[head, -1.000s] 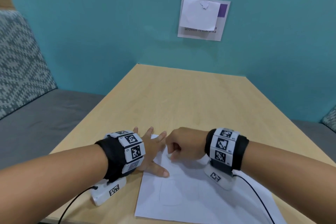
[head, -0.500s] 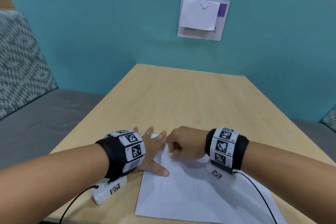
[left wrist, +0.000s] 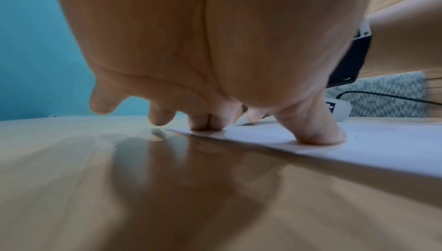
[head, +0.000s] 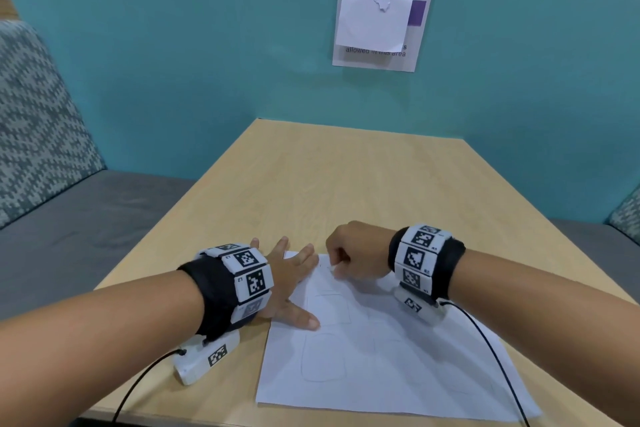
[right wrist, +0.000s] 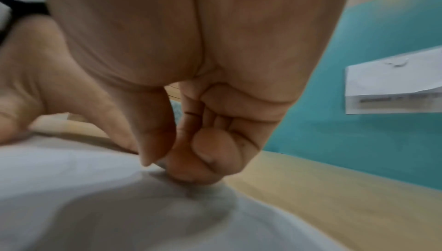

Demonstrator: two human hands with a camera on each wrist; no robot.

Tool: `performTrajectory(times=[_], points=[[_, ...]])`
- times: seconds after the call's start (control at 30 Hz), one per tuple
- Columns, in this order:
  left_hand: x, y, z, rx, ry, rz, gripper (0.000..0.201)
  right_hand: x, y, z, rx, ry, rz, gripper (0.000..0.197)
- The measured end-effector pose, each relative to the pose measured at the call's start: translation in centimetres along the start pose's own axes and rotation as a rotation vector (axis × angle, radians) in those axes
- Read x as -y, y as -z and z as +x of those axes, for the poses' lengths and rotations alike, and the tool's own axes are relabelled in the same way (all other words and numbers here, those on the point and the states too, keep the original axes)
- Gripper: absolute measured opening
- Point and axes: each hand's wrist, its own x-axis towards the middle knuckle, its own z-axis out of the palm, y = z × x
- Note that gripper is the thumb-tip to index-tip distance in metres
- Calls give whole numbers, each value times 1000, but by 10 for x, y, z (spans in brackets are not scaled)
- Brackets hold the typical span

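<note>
A white paper sheet (head: 381, 357) with faint pencilled outlines lies on the wooden table (head: 346, 184) near its front edge. My left hand (head: 287, 288) lies flat with fingers spread, thumb and fingertips pressing the sheet's left edge (left wrist: 382, 145). My right hand (head: 334, 265) is curled at the sheet's far edge. In the right wrist view its thumb and forefinger (right wrist: 162, 162) pinch together at the paper (right wrist: 71, 179), which humps up toward them. The pinched bit is small and blurred.
A teal wall stands behind the table with a paper-covered sign (head: 379, 29) on it. A grey bench seat (head: 69, 218) with a patterned cushion (head: 34, 114) runs along the left. Black cables (head: 491, 350) trail from both wrist cameras across the table front.
My right wrist has lifted a little off the sheet while its fingers stay pinched at the far edge. The left hand has stayed pressed on the paper.
</note>
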Motion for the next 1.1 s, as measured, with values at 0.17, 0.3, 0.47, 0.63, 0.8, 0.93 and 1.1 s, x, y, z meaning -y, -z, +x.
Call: performTrajectory(times=[0.17,0.3,0.47,0.63,0.8,0.93,1.1], points=[[0,1,0,3,0,-2,114,4,-4,-3,43,47,-7,15],[1,0,-1,-5,-2,-4,113,3,-6,-5,20,41,7,17],[1,0,-1,-11,-11,-16,113,4,-3,-6,34,33,-16,23],[2,-2,0,-29,-5,-7,116,15,-13,-10,103,82,-36,26],[0,-1,-1,-27,-4,14,113,2,-1,-7,21,20,-14,22],[1,-1,-1,-14,5,9,114,13,-11,-13,91,92,-16,23],[0,-1,0,-12,6,10,114,5,-5,-13,38,19,-3,20]])
